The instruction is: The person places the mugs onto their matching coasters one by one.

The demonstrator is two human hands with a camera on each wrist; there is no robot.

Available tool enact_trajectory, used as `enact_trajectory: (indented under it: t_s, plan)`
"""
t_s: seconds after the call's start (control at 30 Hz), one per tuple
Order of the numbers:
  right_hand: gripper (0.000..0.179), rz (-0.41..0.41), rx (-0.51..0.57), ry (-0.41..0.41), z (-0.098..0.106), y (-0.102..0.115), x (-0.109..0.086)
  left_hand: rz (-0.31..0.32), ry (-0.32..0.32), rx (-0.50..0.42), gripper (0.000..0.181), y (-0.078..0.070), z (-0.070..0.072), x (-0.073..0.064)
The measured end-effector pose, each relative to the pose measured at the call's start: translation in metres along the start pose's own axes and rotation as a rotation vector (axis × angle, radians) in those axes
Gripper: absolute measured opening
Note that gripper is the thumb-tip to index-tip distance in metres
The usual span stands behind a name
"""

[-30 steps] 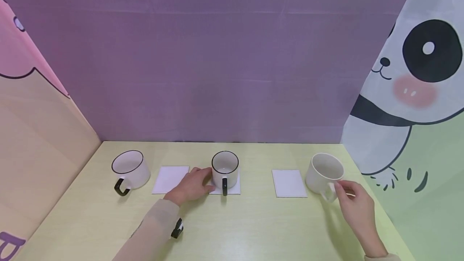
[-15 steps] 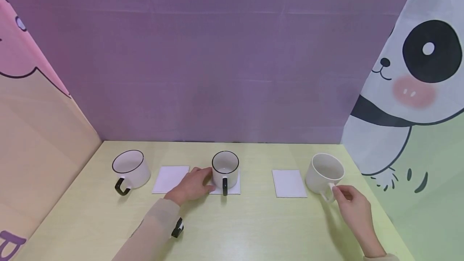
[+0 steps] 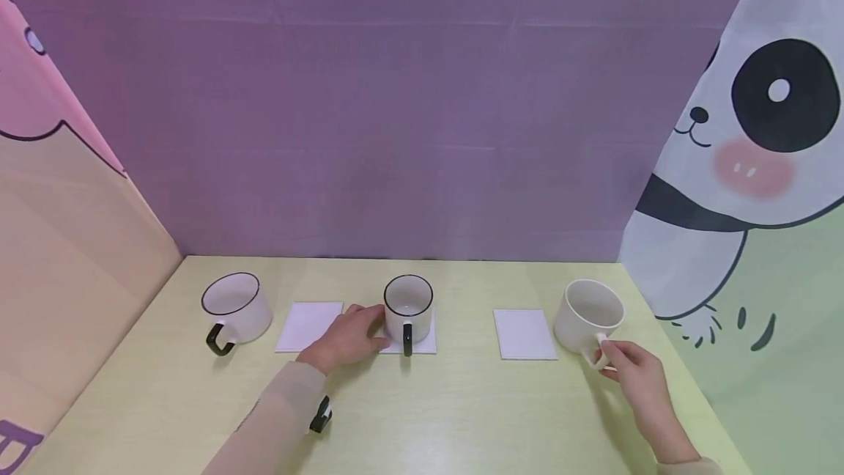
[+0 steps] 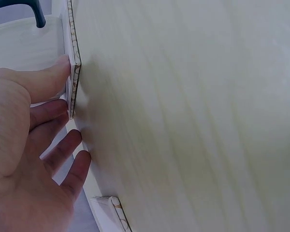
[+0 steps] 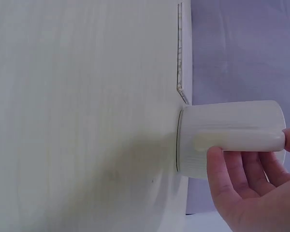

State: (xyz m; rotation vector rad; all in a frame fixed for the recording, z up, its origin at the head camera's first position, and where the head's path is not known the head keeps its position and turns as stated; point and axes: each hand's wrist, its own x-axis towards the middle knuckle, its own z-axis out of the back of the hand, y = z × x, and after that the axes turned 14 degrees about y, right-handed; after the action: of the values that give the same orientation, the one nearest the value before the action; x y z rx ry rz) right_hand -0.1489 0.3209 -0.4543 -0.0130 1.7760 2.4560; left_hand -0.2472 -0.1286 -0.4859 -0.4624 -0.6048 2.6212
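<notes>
My left hand (image 3: 346, 339) rests beside a white mug with black rim and handle (image 3: 398, 327), which stands upright on a thin square white coaster (image 3: 427, 344). In the left wrist view its thumb (image 4: 48, 83) touches the edge of that coaster (image 4: 74, 89); the other fingers are spread and loosely bent. At the far right, my right hand (image 3: 639, 380) pinches the handle of a plain white mug (image 3: 575, 325). The right wrist view shows the thumb at the top of that handle (image 5: 246, 140) and the fingers along its side. This mug stands upright on the table.
Another black-rimmed white mug (image 3: 250, 319) stands at the far left, its black handle facing front left. Two bare white coasters lie flat, a left coaster (image 3: 308, 325) partly beside my left hand and a right coaster (image 3: 525, 334) close to the plain mug. A purple backdrop (image 3: 409, 130) rises behind the table.
My right hand has shifted slightly left and lower along the plain mug's handle, and its fingers now reach in behind it. The left hand and the mugs stay in place.
</notes>
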Motion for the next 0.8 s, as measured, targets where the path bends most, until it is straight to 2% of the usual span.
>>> enact_trajectory:
  t_s: [0.27, 0.6, 0.8]
  plan:
    - [0.027, -0.008, 0.259, 0.066, 0.0006, -0.0021, 0.0056, -0.006, 0.007, -0.012, 0.061, -0.0004, 0.0021, -0.0006]
    - [0.029, -0.017, 0.256, 0.129, 0.0033, -0.0049, 0.009, 0.014, 0.011, -0.017, 0.061, 0.0022, 0.0027, -0.0003]
    - [0.03, -0.014, 0.245, 0.134, 0.0038, -0.0058, 0.0102, 0.001, 0.006, -0.026, 0.059, 0.0029, 0.0034, 0.0027]
